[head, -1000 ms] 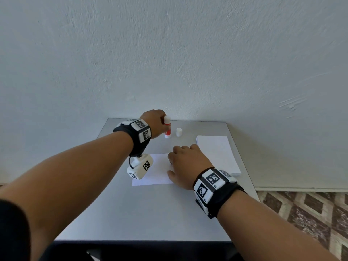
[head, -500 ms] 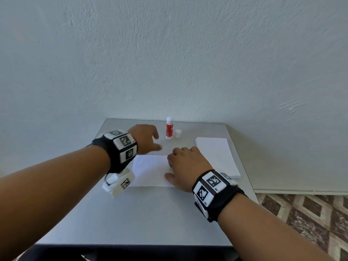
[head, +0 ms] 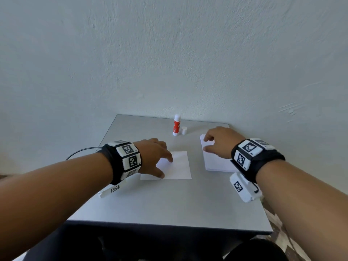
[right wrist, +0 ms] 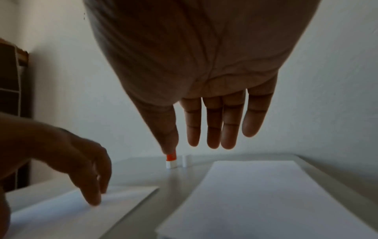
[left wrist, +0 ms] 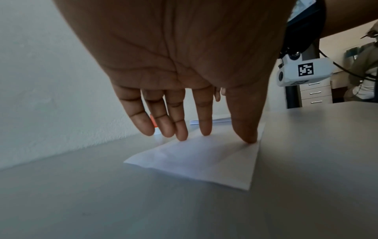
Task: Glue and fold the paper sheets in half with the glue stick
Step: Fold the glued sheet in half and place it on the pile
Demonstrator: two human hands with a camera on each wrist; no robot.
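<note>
A single white sheet [head: 178, 166] lies flat mid-table. My left hand [head: 160, 162] rests on its left part with straight fingers; the thumb tip [left wrist: 248, 139] presses the sheet [left wrist: 204, 161]. My right hand [head: 209, 144] is spread over the far end of a paper stack [head: 216, 162] at the right. Its fingers [right wrist: 214, 129] hang straight above the stack [right wrist: 255, 194], and contact is unclear. The red-and-white glue stick [head: 176, 125] stands upright at the back, untouched, with its white cap [head: 184, 130] beside it.
The grey table [head: 169, 204] ends against a pale wall at the back. Its front and right edges drop to a patterned floor. A black cable [head: 81, 151] loops off my left wrist. Drawers [left wrist: 315, 92] stand beyond the table in the left wrist view.
My left hand let go of the glue stick at the back and came down onto the sheet. My right hand left the sheet and moved right over the paper stack.
</note>
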